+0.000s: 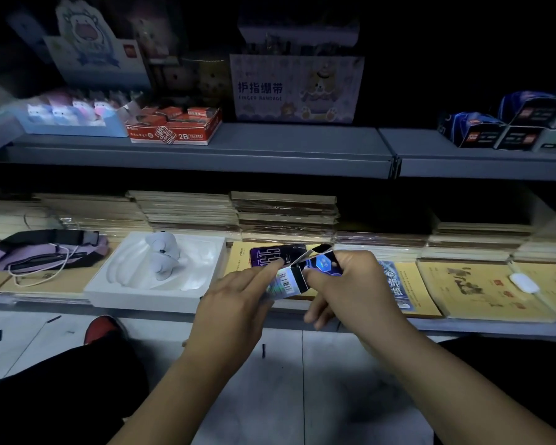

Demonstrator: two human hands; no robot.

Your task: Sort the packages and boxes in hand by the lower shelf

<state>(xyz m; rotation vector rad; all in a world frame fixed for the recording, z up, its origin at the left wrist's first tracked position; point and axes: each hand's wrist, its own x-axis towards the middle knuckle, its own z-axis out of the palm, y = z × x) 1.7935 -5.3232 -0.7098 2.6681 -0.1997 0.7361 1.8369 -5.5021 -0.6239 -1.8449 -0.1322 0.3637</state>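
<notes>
Both hands meet over the front edge of the lower shelf, holding a small shiny blue-and-silver carton [297, 273] with a barcode and open end flaps. My left hand [238, 293] pinches its left end, index finger stretched along the top. My right hand [350, 284] grips its right end with curled fingers. A phone [270, 253] with a lit purple screen lies on a yellow booklet just behind the carton.
A white tray [206, 252] holding a pale plush toy [164, 256] and a purple pouch [45, 252] lie left. Yellow booklets [482, 289] and stacked kraft notebooks [286, 213] fill the lower shelf. Above stand a finger-bandage box [297, 88], red 2B box [174, 125] and dark boxes [507, 123].
</notes>
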